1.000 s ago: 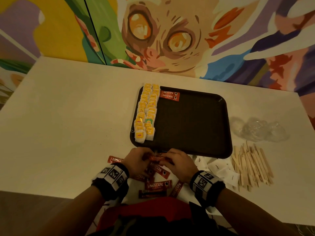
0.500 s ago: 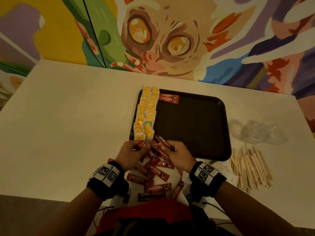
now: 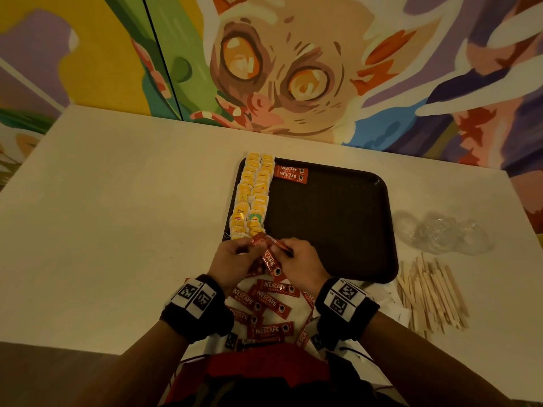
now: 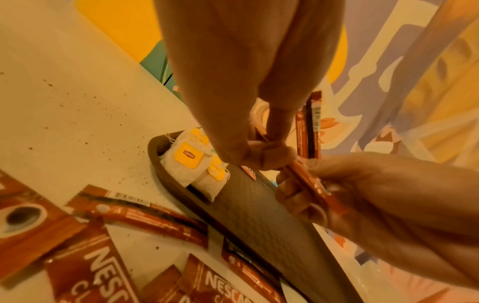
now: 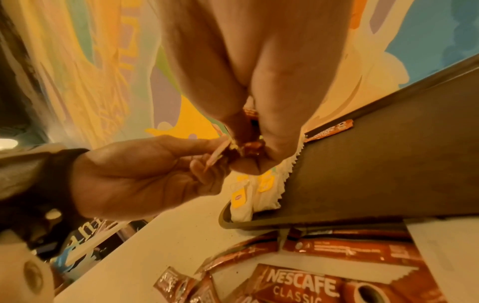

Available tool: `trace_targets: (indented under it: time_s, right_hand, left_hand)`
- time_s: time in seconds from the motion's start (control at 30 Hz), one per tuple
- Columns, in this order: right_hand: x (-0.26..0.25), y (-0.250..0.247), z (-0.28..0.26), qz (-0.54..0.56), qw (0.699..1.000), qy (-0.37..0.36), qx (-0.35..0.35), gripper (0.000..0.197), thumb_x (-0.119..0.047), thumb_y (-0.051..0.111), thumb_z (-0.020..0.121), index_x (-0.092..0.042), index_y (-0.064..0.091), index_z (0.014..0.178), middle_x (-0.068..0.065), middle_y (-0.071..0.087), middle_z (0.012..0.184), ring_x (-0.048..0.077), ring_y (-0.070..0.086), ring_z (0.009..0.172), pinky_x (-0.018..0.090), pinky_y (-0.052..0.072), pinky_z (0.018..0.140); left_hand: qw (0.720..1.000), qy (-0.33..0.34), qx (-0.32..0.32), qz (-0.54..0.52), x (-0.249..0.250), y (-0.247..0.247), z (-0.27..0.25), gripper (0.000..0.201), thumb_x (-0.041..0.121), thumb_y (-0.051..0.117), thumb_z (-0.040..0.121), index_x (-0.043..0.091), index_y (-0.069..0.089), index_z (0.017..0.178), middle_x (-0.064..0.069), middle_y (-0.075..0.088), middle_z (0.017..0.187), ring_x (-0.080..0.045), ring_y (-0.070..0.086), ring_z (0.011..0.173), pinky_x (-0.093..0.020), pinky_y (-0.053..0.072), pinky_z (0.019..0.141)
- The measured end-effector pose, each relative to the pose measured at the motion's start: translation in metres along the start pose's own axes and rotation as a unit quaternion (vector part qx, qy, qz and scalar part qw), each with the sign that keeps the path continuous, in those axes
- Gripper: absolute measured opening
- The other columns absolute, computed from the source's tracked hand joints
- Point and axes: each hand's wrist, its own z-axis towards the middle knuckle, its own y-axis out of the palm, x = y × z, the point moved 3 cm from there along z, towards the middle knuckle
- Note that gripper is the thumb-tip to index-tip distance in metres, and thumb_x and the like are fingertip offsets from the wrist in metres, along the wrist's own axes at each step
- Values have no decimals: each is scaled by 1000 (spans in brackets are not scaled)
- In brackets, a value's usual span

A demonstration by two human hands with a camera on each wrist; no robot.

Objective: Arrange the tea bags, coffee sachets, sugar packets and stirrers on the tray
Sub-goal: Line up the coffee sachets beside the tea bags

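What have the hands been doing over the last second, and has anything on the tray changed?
Both hands rose from the loose pile on the table to the tray's near edge. The left hand and right hand now hold a small bunch of coffee sachets between them. Unchanged: the tea bags in rows, two sachets at the tray's far edge, and the stirrers on the table.

A few red coffee sachets (image 3: 269, 254) are pinched between the fingers of the left hand (image 3: 232, 261) and the right hand (image 3: 299, 264), fanned at angles; how many is hard to tell. Just beyond the fingertips, two rows of yellow-tagged tea bags (image 3: 252, 195) run along the dark tray (image 3: 352, 230). Two more sachets (image 3: 291, 174) lie flat at its far end. Behind the wrists, loose sachets (image 3: 264, 306) lie scattered. Right of the right hand, wooden stirrers (image 3: 432, 295) lie heaped, white sugar packets (image 3: 393, 304) beside them.
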Motion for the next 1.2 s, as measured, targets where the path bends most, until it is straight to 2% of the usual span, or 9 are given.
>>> trace_targets:
  time_s: [0.07, 0.17, 0.23, 0.33, 0.4, 0.53, 0.73, 0.93, 1.2]
  right_hand:
    - [2, 1, 3, 25, 999, 24, -12, 19, -31, 50, 101, -22, 67, 104, 4, 65, 104, 16, 65, 92, 32, 55, 81]
    - [3, -4, 7, 20, 999, 34, -22, 28, -27, 42, 104, -21, 61, 125, 0, 57, 104, 4, 54, 75, 11, 41, 59]
    - [4, -11, 10, 29, 998, 42, -29, 31, -22, 43, 104, -22, 55, 132, -2, 49, 109, 3, 49, 72, 11, 40, 53]
    - [9, -20, 18, 88, 992, 77, -43, 35, -26, 45, 102, -24, 49, 137, -6, 40, 110, 8, 50, 79, 18, 44, 64]
    - [13, -25, 25, 112, 989, 91, -38, 34, -28, 40, 103, -24, 49, 136, -3, 41, 107, 8, 49, 79, 24, 44, 70]
    - [17, -35, 37, 118, 990, 78, -28, 33, -15, 32, 106, -19, 52, 132, 2, 48, 86, 7, 46, 63, 18, 41, 56]
    - [26, -56, 70, 207, 964, 118, 119, 29, -8, 52, 98, -17, 58, 125, 6, 63, 102, 14, 64, 84, 36, 57, 86]
    - [30, -73, 112, 306, 911, 178, 214, 21, -1, 65, 89, -10, 61, 108, 9, 68, 93, 17, 70, 79, 35, 60, 83]
    - [25, -74, 159, 272, 913, 237, 190, 15, -7, 70, 88, -11, 62, 101, 5, 66, 83, 18, 72, 76, 35, 61, 81]
  left_hand:
    - [1000, -12, 12, -2, -1, -2, 2, 20, 20, 62, 92, 4, 72, 96, -16, 73, 94, -35, 69, 91, -46, 58, 83]
    - [999, -22, 34, -11, 0, -6, 4, 19, 22, 58, 95, 10, 70, 103, -11, 73, 97, -27, 71, 90, -41, 58, 81]
    - [998, -31, 44, -23, 1, -8, 5, 21, 23, 54, 97, 12, 67, 110, -10, 72, 100, -25, 71, 88, -34, 57, 72]
    - [996, -48, 49, -54, 3, -13, 7, 22, 23, 50, 99, 10, 63, 110, -12, 72, 101, -24, 71, 86, -28, 55, 63]
    - [995, -56, 47, -67, 6, -15, 8, 24, 23, 50, 99, 8, 62, 113, -13, 71, 103, -27, 70, 90, -32, 57, 69]
    - [995, -54, 42, -76, 11, -15, 11, 23, 21, 51, 98, 7, 61, 113, -16, 70, 104, -31, 69, 90, -43, 58, 80]
    - [994, -55, 38, -89, 17, -15, 16, 21, 21, 51, 98, 9, 63, 110, -14, 73, 101, -34, 70, 92, -50, 56, 84]
    - [993, -60, 51, -90, 20, -17, 25, 20, 19, 52, 98, 7, 65, 108, -16, 72, 102, -35, 69, 95, -49, 56, 84]
    - [995, -52, 42, -79, 26, -13, 40, 22, 20, 53, 97, 7, 63, 112, -16, 71, 103, -34, 69, 96, -38, 55, 74]
